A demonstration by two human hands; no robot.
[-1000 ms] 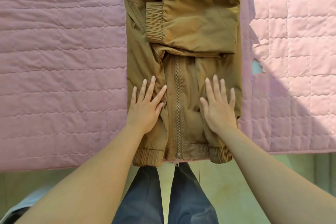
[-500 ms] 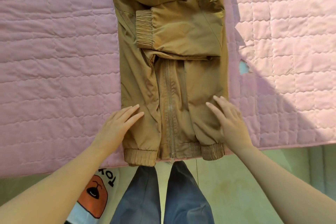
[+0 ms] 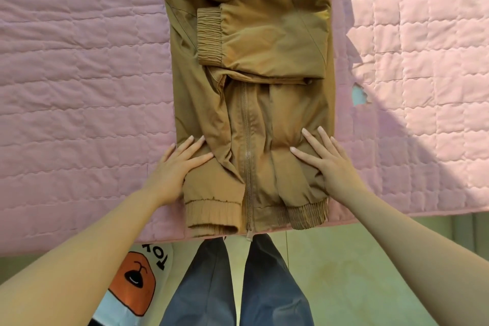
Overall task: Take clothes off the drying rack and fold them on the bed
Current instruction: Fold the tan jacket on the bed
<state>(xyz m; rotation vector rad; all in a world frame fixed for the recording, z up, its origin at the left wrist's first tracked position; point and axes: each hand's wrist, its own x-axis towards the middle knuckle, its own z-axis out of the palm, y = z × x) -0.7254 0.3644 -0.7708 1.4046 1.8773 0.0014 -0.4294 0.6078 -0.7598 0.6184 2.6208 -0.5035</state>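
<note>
- The brown jacket lies folded narrow on the bed, which has a pink quilt. The zipper faces up and the ribbed hem is at the bed's near edge.
- A sleeve is folded across the chest, with its cuff pointing left.
- The left grip is released, fingers straight, pressing flat on the jacket's lower left edge.
- The right grip is released too, fingers spread flat on the lower right side, above the hem.

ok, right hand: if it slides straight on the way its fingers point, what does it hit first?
The right hand lies flat on the jacket, fingers pointing away and slightly left. Straight on, it would probably first meet the near edge of the folded-over sleeve.
</note>
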